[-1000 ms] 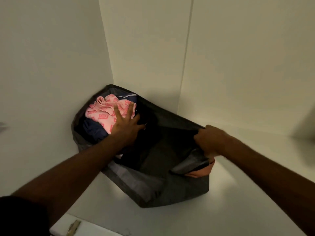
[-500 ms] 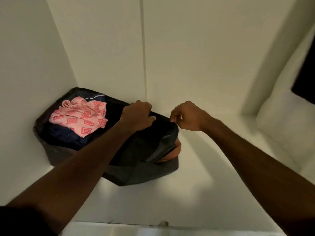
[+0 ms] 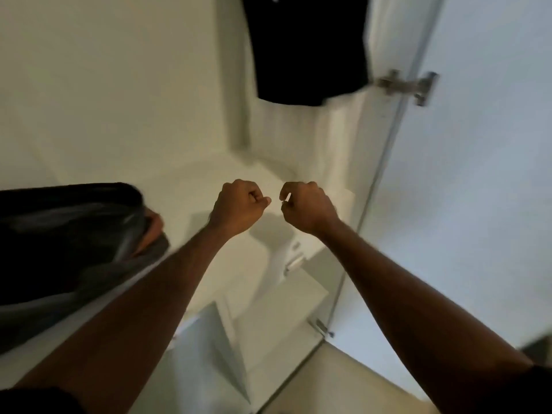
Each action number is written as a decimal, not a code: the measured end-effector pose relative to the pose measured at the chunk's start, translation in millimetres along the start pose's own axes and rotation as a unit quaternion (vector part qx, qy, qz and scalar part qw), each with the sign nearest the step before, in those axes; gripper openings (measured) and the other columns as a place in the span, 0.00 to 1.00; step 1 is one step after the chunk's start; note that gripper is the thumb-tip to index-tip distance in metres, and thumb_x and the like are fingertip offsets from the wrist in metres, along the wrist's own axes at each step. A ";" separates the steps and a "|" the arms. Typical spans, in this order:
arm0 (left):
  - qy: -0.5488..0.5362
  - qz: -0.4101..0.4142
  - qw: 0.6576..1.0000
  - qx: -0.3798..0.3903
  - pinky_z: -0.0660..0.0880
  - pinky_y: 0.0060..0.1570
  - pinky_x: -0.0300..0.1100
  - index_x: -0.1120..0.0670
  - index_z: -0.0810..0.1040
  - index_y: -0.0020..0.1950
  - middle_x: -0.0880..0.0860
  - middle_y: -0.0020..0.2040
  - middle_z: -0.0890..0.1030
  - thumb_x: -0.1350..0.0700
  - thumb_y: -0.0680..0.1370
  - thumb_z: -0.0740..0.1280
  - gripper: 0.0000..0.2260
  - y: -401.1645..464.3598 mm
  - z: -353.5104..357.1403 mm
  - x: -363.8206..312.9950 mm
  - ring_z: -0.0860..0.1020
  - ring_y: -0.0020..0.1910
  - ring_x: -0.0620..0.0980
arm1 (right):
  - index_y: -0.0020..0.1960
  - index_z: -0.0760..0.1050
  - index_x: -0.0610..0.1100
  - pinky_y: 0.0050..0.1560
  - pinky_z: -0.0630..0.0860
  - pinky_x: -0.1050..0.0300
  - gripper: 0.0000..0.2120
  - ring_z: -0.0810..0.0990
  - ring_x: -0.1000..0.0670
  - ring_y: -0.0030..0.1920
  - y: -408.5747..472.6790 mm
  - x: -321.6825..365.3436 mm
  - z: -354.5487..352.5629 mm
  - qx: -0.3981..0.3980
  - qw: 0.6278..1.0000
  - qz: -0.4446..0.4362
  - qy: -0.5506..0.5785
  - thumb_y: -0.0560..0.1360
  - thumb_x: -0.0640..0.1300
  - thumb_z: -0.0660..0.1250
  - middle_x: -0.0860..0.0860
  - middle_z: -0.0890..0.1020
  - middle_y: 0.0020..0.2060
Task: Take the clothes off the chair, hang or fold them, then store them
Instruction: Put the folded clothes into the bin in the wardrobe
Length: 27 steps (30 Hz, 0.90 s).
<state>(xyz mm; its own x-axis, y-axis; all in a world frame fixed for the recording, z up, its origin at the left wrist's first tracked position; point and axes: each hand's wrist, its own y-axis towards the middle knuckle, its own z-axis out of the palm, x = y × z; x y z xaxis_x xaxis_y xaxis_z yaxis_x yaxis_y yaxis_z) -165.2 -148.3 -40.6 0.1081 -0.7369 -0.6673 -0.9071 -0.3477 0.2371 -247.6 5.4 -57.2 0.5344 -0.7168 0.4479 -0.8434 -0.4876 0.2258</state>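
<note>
A dark grey fabric storage bag (image 3: 68, 234) sits on the white wardrobe shelf (image 3: 209, 174) at the left edge, with an orange patch at its right end; the clothes inside are out of sight. My left hand (image 3: 239, 204) hovers over the shelf to the right of the bag, fingers curled into a fist, holding nothing. My right hand (image 3: 304, 206) is close beside it, fingers also curled and empty. A black garment (image 3: 304, 46) hangs at the top of the wardrobe, above and behind both hands.
The open white wardrobe door (image 3: 478, 174) stands at the right, on metal hinges (image 3: 406, 85). White drawer fronts (image 3: 268, 318) lie below the shelf. A beige floor (image 3: 343, 389) shows at the bottom.
Both hands have let go of the bag's rim and pulled away to the right. The view has swung right, so the pink patterned cloth in the bag is out of sight.
</note>
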 end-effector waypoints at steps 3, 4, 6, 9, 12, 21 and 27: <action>-0.028 0.039 0.996 0.071 0.83 0.42 0.54 0.53 0.79 0.35 0.50 0.31 0.82 0.51 0.75 0.74 0.12 -21.0 74.7 -53.9 0.84 0.36 0.55 | 0.52 0.81 0.52 0.43 0.73 0.55 0.11 0.80 0.44 0.47 -72.8 -73.5 -35.2 -0.021 0.994 0.102 -0.018 0.74 0.43 0.64 0.49 0.82 0.47; -0.037 0.061 0.992 0.100 0.83 0.43 0.53 0.53 0.79 0.35 0.50 0.31 0.82 0.51 0.75 0.74 0.11 -33.6 103.8 -78.5 0.84 0.35 0.54 | 0.53 0.81 0.51 0.43 0.72 0.55 0.11 0.79 0.44 0.47 -102.4 -102.9 -49.1 -0.029 0.990 0.138 -0.026 0.74 0.43 0.64 0.49 0.82 0.47; -0.051 0.096 0.983 0.146 0.83 0.44 0.53 0.54 0.79 0.35 0.49 0.31 0.81 0.52 0.75 0.74 0.11 -57.3 150.3 -117.3 0.84 0.35 0.53 | 0.52 0.81 0.51 0.42 0.72 0.55 0.10 0.79 0.45 0.46 -149.6 -146.1 -69.2 -0.045 0.980 0.192 -0.028 0.74 0.43 0.65 0.49 0.81 0.47; -0.049 0.165 0.958 0.230 0.83 0.45 0.53 0.53 0.80 0.37 0.48 0.32 0.81 0.52 0.76 0.74 0.10 -108.1 236.6 -188.1 0.84 0.35 0.52 | 0.49 0.81 0.52 0.41 0.74 0.55 0.09 0.81 0.44 0.44 -237.5 -220.4 -102.6 -0.080 0.952 0.291 -0.044 0.73 0.44 0.65 0.50 0.82 0.45; -0.055 0.207 0.929 0.301 0.83 0.44 0.52 0.52 0.80 0.36 0.46 0.31 0.80 0.51 0.75 0.75 0.10 -162.1 312.6 -253.6 0.84 0.35 0.53 | 0.50 0.82 0.51 0.44 0.78 0.54 0.09 0.82 0.44 0.46 -324.1 -284.8 -131.4 -0.105 0.921 0.371 -0.045 0.72 0.45 0.65 0.49 0.84 0.46; -0.097 0.295 0.841 0.444 0.77 0.38 0.40 0.53 0.77 0.32 0.47 0.27 0.78 0.55 0.75 0.74 0.13 -322.5 489.8 -436.7 0.80 0.29 0.47 | 0.51 0.84 0.50 0.51 0.79 0.50 0.12 0.82 0.39 0.52 -564.9 -430.4 -228.5 -0.179 0.797 0.576 -0.024 0.71 0.44 0.65 0.45 0.84 0.49; -0.132 0.270 0.806 0.510 0.84 0.37 0.50 0.57 0.80 0.35 0.54 0.30 0.82 0.57 0.76 0.73 0.10 -375.3 583.2 -525.0 0.83 0.27 0.51 | 0.50 0.84 0.49 0.47 0.79 0.52 0.10 0.82 0.41 0.49 -648.8 -509.3 -276.7 -0.221 0.746 0.628 -0.010 0.73 0.44 0.66 0.47 0.84 0.48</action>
<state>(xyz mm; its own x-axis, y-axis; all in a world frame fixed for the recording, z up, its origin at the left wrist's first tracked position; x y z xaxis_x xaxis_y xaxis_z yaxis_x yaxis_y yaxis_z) -118.6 707.2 -190.9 -0.3829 -0.4247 -0.8204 -0.6689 0.7399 -0.0708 11.8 824.7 -192.4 -0.6963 -0.4794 0.5342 -0.6135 0.7838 -0.0962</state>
